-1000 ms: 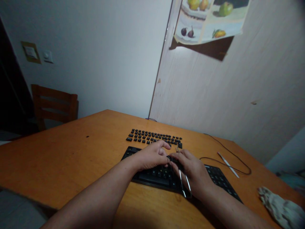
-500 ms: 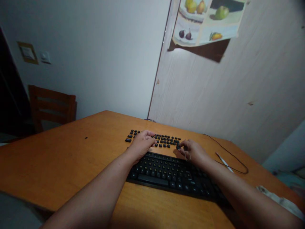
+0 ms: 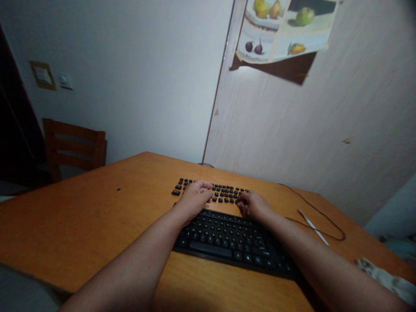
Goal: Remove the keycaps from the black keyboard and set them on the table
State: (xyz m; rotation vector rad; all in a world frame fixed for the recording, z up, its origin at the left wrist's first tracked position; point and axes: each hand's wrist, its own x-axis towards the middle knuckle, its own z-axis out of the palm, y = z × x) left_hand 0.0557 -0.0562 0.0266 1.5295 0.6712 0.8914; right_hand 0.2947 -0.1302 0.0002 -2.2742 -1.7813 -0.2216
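Left hand [image 3: 194, 198] and right hand [image 3: 254, 205] are curling over the loose keycaps [image 3: 227, 193] at centre frame, just above the keyboard [image 3: 224, 242] on the counter [image 3: 81, 216]; cannot tell if either is gripping one; seemingly sorting caps, calling for a fingertip pinch

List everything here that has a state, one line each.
left hand: fingers curled, resting on the left part of the loose keycaps.
right hand: fingers curled at the rows' right end; grip hidden.
loose keycaps: off the board, laid in rows on the table.
keyboard: lying flat on the table.
cable: slack, looping on the table.
poster: lower edge curling loose.
cloth: crumpled at the table's right edge.
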